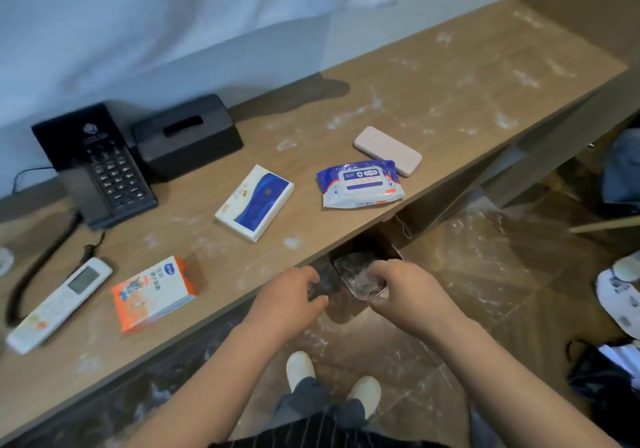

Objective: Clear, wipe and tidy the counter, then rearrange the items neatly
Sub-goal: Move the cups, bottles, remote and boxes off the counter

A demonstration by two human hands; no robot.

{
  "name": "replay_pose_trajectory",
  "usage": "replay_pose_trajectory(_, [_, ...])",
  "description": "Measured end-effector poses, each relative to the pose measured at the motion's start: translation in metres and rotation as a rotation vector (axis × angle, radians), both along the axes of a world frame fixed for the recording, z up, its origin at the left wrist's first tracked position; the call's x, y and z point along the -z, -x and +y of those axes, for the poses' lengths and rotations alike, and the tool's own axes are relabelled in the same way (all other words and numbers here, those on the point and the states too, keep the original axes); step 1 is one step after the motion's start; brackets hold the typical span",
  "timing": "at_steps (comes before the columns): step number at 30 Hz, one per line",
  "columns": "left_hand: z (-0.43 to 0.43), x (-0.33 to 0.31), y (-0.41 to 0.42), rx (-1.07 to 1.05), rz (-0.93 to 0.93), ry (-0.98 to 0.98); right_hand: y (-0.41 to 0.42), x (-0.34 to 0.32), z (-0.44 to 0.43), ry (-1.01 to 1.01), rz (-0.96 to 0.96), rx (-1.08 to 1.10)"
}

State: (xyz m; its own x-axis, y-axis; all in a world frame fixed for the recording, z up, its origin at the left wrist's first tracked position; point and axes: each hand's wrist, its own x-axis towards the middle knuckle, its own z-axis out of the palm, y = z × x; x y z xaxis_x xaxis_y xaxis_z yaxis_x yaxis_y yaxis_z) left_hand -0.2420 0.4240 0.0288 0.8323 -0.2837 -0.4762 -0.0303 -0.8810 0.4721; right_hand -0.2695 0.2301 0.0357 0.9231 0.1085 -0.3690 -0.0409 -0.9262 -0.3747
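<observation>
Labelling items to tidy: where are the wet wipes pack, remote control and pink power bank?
wet wipes pack point(360, 184), head view, white label.
remote control point(59, 304), head view, below its screen.
pink power bank point(388, 149), head view, top face centre.

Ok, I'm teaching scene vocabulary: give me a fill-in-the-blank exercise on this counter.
1. The black tissue box stands beside the black ____.
2. The blue-and-white wet-wipes pack lies next to a flat case coloured ____.
3. The white remote control lies beside the ____-and-white carton.
4. The clear plastic container is gripped by the ____.
Missing: telephone; pink; orange; right hand.
</observation>
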Motion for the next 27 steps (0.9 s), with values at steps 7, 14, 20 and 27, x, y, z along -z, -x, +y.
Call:
replay_pose_trajectory(7, [0.039, -0.011, -0.018, -0.018, -0.003, -0.042, -0.020, -0.013, 0.024, -0.010, 0.010, -0.001])
replay_pose_trajectory(14, [0.052, -0.011, -0.033, -0.067, 0.037, -0.066, -0.050, -0.014, 0.028, 0.017, 0.051, -0.045])
replay_pose_trajectory(20, [0.036, -0.012, -0.062, -0.122, -0.014, -0.135, -0.099, -0.007, 0.001, 0.015, 0.019, -0.062])
replay_pose_trajectory(27, [0.004, -0.004, -0.093, -0.313, -0.035, -0.222, -0.166, 0.003, -0.044, 0.002, 0.012, -0.167])
